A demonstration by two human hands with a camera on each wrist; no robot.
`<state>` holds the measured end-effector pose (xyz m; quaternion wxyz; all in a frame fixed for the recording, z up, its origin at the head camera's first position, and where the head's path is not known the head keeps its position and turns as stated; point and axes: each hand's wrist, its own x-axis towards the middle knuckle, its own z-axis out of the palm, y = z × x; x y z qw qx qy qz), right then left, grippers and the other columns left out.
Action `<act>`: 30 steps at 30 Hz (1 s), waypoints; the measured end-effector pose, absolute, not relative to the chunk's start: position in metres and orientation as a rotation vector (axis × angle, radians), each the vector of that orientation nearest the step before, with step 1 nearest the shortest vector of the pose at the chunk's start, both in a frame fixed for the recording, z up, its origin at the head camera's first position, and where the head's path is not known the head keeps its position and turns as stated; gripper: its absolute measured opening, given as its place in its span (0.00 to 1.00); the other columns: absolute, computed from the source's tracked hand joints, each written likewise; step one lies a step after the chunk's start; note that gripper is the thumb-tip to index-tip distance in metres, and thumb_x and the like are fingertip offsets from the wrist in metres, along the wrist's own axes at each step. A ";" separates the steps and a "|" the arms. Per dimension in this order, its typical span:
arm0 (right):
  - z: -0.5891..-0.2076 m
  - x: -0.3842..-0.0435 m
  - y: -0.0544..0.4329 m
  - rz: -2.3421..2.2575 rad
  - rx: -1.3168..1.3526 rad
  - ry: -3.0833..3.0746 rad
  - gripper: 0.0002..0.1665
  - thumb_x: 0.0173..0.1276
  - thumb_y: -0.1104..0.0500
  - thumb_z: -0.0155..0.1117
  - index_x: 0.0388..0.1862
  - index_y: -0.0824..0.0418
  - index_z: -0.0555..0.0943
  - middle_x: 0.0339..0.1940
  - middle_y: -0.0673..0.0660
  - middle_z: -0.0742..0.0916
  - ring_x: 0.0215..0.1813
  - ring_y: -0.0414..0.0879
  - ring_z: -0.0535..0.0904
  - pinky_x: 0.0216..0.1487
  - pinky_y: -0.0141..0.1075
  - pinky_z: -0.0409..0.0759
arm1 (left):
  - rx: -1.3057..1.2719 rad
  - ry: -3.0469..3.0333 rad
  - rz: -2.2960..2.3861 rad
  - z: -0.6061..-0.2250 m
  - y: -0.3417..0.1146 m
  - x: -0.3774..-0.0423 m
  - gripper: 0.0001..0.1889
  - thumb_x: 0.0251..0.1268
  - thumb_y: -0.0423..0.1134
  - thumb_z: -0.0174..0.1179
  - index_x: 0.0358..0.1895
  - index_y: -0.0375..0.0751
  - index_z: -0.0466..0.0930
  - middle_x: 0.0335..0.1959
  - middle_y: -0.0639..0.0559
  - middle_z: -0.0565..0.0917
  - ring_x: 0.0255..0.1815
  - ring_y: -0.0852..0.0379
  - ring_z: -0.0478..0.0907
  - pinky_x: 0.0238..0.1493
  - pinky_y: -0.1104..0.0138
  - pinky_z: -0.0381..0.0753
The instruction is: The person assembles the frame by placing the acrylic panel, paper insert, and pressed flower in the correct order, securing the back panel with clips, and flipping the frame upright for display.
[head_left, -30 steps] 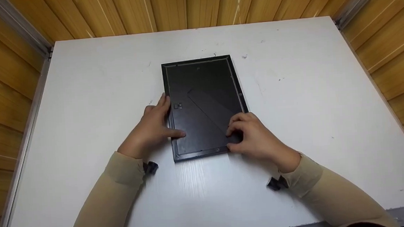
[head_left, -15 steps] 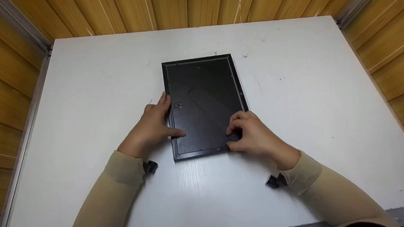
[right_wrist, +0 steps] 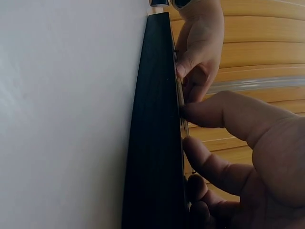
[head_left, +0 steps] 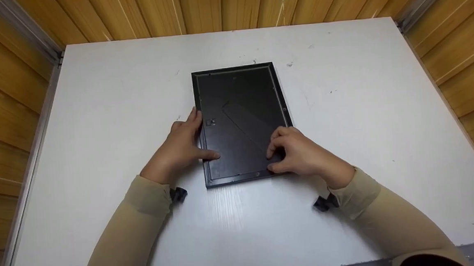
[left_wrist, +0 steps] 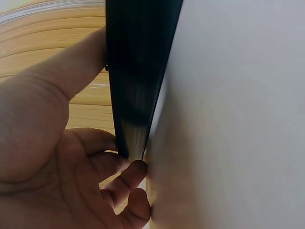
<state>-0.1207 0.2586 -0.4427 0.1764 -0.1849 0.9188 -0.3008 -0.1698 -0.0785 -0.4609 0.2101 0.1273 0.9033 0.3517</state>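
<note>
With my spread left hand [head_left: 180,148] I'm bracing the face-down picture frame [head_left: 235,179] on the table [head_left: 108,108], backing board [head_left: 230,145] seated, perhaps only fastening remaining, my curled right hand [head_left: 299,152] pinching I can't tell what.

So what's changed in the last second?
Not much. The right-hand grip edged slightly away from the person, near the lower right corner of the black frame. I see nothing newly taken hold of or let go. Unchanged: the frame lies back up on the white table, with the left-hand grip at its left edge. The small overall shift looks like camera movement.
</note>
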 end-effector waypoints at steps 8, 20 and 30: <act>-0.443 -0.122 0.263 -0.858 -0.568 2.623 0.10 0.63 0.54 0.89 0.38 0.54 0.95 0.52 0.55 0.85 0.61 0.55 0.76 0.66 0.49 0.75 | 0.346 2.498 0.995 -0.463 -0.076 -0.169 0.73 0.58 0.57 0.88 0.95 0.45 0.41 0.98 0.55 0.37 0.93 0.41 0.51 0.91 0.45 0.65; -0.435 -0.132 0.248 -0.738 -0.510 2.603 0.17 0.60 0.55 0.92 0.27 0.54 0.87 0.44 0.54 0.81 0.55 0.55 0.76 0.61 0.47 0.75 | 0.326 2.501 0.984 -0.461 -0.078 -0.170 0.73 0.57 0.57 0.88 0.95 0.47 0.41 0.98 0.56 0.37 0.92 0.41 0.53 0.90 0.44 0.67; -0.430 -0.149 0.254 -0.704 -0.558 2.512 0.16 0.65 0.52 0.89 0.35 0.54 0.86 0.44 0.54 0.81 0.48 0.50 0.77 0.53 0.43 0.76 | 0.314 2.496 0.999 -0.462 -0.077 -0.171 0.74 0.57 0.57 0.89 0.95 0.47 0.41 0.98 0.57 0.38 0.92 0.41 0.52 0.90 0.44 0.67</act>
